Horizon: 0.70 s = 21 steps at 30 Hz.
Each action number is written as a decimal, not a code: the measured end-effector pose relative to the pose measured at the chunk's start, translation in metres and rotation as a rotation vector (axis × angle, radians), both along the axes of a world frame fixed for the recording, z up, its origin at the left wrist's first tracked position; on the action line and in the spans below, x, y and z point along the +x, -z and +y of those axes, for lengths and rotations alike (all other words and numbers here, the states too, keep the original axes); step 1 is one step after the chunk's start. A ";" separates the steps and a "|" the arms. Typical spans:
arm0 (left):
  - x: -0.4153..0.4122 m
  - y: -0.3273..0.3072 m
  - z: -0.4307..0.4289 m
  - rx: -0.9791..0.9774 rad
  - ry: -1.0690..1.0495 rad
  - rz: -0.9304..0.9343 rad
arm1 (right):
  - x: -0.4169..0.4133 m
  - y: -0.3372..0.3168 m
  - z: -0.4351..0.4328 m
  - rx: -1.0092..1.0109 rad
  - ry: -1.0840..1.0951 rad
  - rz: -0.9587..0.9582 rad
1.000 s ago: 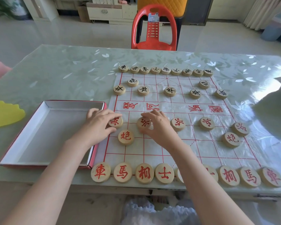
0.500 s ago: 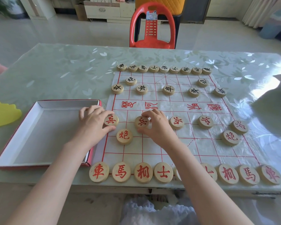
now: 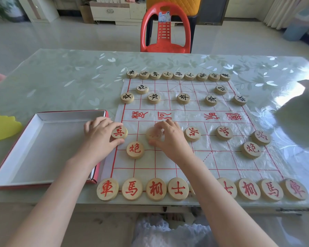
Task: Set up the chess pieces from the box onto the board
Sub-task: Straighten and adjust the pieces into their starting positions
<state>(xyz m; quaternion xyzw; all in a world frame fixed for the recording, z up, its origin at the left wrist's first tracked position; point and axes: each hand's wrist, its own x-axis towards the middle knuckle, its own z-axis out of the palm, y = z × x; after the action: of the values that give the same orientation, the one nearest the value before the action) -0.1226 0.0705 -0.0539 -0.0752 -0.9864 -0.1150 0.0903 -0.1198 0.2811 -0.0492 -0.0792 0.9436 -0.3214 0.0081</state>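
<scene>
Pale table (image 3: 61, 82) carries the board (image 3: 185, 157), both armies lined up; box (image 3: 43, 118) at its left shows no pieces; left hand (image 3: 100, 134) pinches the edge pawn (image 3: 119, 132); right hand (image 3: 171, 138) pinches the next pawn (image 3: 152, 135), blurred; setup looks nearly done, only these two to settle.
</scene>
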 end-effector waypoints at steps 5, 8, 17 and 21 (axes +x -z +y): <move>0.000 -0.001 0.000 0.002 -0.009 -0.003 | 0.000 0.001 -0.003 0.003 0.033 -0.002; 0.001 -0.001 0.000 -0.002 -0.008 -0.021 | -0.001 0.002 -0.003 0.001 0.042 0.001; 0.003 -0.006 0.000 0.002 -0.001 -0.091 | 0.001 0.000 0.000 -0.006 0.048 0.000; 0.005 -0.022 0.011 0.084 -0.025 -0.050 | 0.007 -0.010 0.029 -0.102 0.121 0.100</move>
<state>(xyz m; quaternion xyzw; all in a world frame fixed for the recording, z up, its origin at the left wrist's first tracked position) -0.1180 0.0819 -0.0323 -0.0561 -0.9835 -0.1571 0.0702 -0.1132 0.3102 -0.0391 -0.0383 0.9282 -0.3647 -0.0627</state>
